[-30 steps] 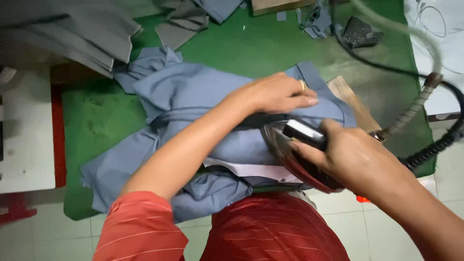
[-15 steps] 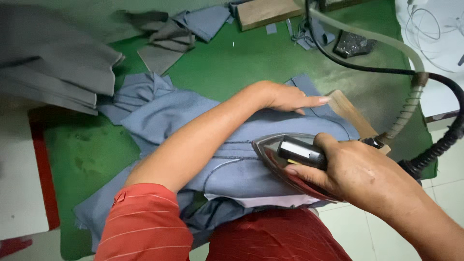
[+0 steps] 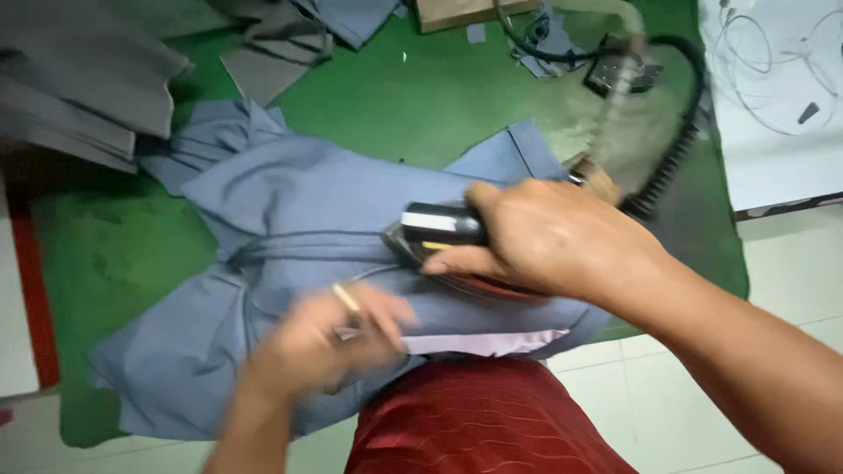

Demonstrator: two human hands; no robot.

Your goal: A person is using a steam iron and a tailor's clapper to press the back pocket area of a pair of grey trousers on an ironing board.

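Garment (image 3: 299,211), blue-grey, lies spread and creased on the green counter (image 3: 114,263); all positions below are taken relative to it.

Change from the earlier frames: the left hand (image 3: 329,342), which half a second ago lay flat on the far right part of the garment, is now at the garment's near edge, close to the pale pink lining strip (image 3: 483,341). The iron (image 3: 457,246) has shifted leftward, toward the garment's middle, and sits on the cloth. The right hand (image 3: 544,237) remains wrapped fully around the iron's dark handle, fingers closed over it.

Left hand: fingers curled and resting on the cloth, a ring visible on one finger. Motion blur prevents telling whether it pinches a fold or only presses down.

Beyond the garment's far edge: a stack of grey fabric pieces (image 3: 79,79) at far left, and a coiled black cord (image 3: 672,158) with a pale hose running back from the iron.

Hidden or unclear: the iron's soleplate is mostly covered by the right hand, only a reddish rim shows. The garment's near edge is partly covered by the person's red clothing (image 3: 474,421). The left forearm is cut off at the bottom edge.
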